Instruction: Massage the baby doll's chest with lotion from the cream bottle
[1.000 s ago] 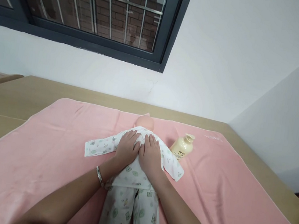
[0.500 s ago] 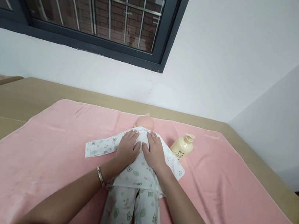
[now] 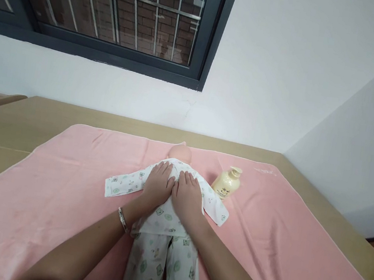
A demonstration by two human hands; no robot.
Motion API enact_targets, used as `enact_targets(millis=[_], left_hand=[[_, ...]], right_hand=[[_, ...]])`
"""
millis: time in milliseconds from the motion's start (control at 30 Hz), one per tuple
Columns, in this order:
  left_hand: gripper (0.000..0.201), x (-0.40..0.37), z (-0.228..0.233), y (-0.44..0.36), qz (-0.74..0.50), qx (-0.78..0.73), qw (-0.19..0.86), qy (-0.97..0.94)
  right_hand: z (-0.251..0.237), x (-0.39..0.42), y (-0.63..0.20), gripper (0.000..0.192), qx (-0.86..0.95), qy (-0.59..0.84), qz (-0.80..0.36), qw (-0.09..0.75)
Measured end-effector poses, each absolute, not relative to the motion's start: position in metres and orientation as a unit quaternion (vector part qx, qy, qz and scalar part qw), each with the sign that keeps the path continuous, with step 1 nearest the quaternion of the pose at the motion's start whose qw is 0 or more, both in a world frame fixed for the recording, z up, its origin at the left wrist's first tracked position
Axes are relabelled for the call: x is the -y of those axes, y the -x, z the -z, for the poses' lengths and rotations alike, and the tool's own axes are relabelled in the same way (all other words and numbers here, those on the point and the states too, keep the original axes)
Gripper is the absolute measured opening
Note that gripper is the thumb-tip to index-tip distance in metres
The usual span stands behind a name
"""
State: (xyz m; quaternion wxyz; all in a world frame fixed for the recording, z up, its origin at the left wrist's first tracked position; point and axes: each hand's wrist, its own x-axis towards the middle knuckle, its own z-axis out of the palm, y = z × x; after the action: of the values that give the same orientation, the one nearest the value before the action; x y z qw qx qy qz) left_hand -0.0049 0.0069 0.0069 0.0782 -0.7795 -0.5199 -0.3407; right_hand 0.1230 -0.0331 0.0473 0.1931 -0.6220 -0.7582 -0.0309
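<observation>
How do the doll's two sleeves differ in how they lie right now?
The left sleeve stretches out nearly level across the pink towel; the right sleeve slants down toward the viewer. The right sleeve ends near the cream bottle; the left sleeve has only towel around it. Both lie flat, share the printed white fabric, and each has a hand, left hand or right hand, beside it on the doll's chest.

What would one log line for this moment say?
left hand: flat on baby doll chest | right hand: flat beside it | lotion bottle: lying on pink towel
</observation>
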Motion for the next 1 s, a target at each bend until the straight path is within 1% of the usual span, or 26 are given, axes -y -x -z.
enact_targets(millis=[167, 367, 533, 733, 867, 1000], left_hand=[[0.040, -0.007, -0.007, 0.004, 0.324, 0.527, 0.088, 0.781], [0.029, -0.005, -0.013, 0.003, 0.346, 0.486, 0.097, 0.797], [0.021, -0.001, -0.018, 0.002, 0.375, 0.464, 0.091, 0.798], [0.018, 0.002, -0.019, 0.001, 0.407, 0.477, 0.079, 0.775], [0.017, 0.002, -0.018, 0.000, 0.408, 0.481, 0.078, 0.772], [0.018, 0.003, -0.017, 0.000, 0.413, 0.484, 0.078, 0.767]], right_hand=[[-0.066, 0.040, -0.130, 0.029, 0.775, 0.610, 0.042, 0.157], [-0.063, 0.030, -0.139, 0.028, 0.777, 0.610, 0.028, 0.152], [-0.056, 0.020, -0.147, 0.034, 0.774, 0.611, 0.013, 0.166], [-0.043, 0.007, -0.149, 0.048, 0.776, 0.598, -0.011, 0.198], [-0.039, 0.006, -0.147, 0.050, 0.777, 0.597, -0.015, 0.197], [-0.041, 0.014, -0.140, 0.048, 0.763, 0.619, 0.013, 0.184]])
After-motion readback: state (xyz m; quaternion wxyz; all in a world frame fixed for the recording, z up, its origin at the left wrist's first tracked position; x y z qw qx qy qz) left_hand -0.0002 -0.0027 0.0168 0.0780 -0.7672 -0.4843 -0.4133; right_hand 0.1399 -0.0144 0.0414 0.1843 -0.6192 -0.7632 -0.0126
